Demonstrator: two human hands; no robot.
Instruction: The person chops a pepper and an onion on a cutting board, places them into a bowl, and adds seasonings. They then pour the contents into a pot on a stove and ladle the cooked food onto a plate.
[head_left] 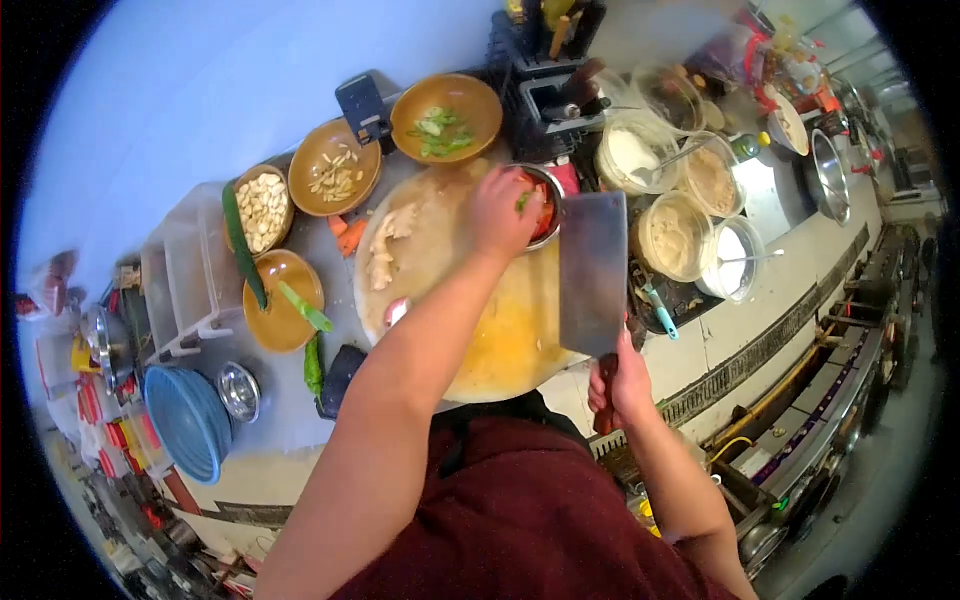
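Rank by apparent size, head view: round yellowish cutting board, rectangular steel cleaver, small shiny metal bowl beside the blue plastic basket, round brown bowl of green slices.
1. Cutting board
2. Cleaver, perhaps enlarged by being nearer the camera
3. Brown bowl
4. Metal bowl, clearly smallest

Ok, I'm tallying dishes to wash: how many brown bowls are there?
4, from beyond the chopping board round to its left: the green-slice bowl, pale-slice bowl, clove bowl, then green-stalk bowl. Others could be hidden.
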